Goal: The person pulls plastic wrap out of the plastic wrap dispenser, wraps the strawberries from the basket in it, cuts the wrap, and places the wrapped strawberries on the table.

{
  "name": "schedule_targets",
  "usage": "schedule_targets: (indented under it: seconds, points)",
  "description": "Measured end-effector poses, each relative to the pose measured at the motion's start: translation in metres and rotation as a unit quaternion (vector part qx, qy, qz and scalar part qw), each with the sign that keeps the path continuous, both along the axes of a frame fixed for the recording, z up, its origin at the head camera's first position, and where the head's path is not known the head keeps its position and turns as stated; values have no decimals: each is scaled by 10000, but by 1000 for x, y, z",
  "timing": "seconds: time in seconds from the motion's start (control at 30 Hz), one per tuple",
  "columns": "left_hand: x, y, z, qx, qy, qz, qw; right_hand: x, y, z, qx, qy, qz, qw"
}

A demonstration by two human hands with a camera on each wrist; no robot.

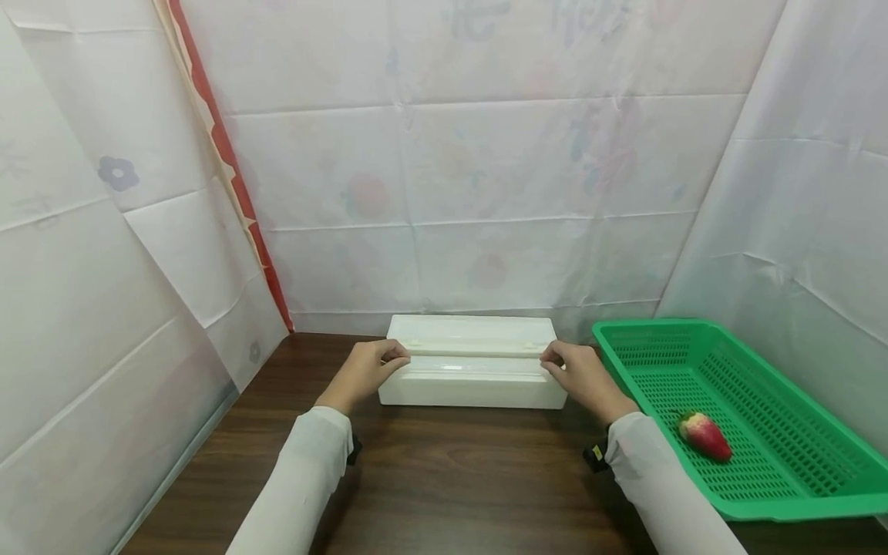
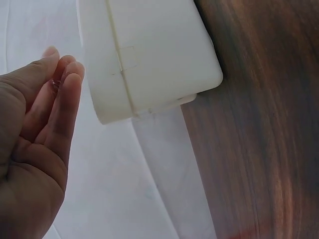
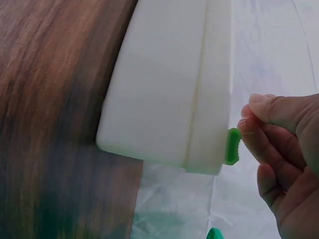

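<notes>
Wood-grained table (image 1: 472, 478); hands (image 1: 364, 375) (image 1: 586, 376) pinch film (image 2: 56, 85) (clear, glossy) over an oblong box (image 1: 472, 394).

Your head view is softly, evenly bright, with soft shadows beside your sleeves (image 1: 298, 478) on the brown table (image 1: 465, 478) and a sheen across the white box (image 1: 473, 366), while both wrist views look dimmer, the wood grain blurred
</notes>
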State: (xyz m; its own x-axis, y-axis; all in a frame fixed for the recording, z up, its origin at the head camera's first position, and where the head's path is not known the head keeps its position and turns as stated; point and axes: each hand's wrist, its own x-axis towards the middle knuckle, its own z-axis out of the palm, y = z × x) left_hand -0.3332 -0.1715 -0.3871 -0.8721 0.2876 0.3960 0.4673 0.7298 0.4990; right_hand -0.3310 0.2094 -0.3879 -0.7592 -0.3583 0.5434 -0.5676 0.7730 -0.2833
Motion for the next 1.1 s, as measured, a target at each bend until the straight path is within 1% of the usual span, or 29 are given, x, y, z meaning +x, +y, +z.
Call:
schedule_targets:
  seconds: [0.17, 0.4, 0.5, 0.7, 0.93, 1.1]
  points:
    - [-2, -2, 2, 30, 98, -6, 9999, 1, -1, 4, -114, 198, -8, 9997]
    - [-1, -3, 4, 57, 187, -40, 9998, 4, -4, 6, -343, 369, -254, 9984]
    - [0, -3, 5, 59, 224, -29, 9997, 4, -4, 6, -453, 337, -301, 9980]
    - [2, -3, 9, 97, 348, 7, 9993, 4, -4, 6, -664, 131, -277, 9973]
    - [3, -4, 10, 167, 379, -7, 9991, 6, -4, 9, -596, 166, -264, 9977]
    - [5, -5, 12, 236, 534, -26, 9983, 7, -3, 12, -606, 191, -297, 9975]
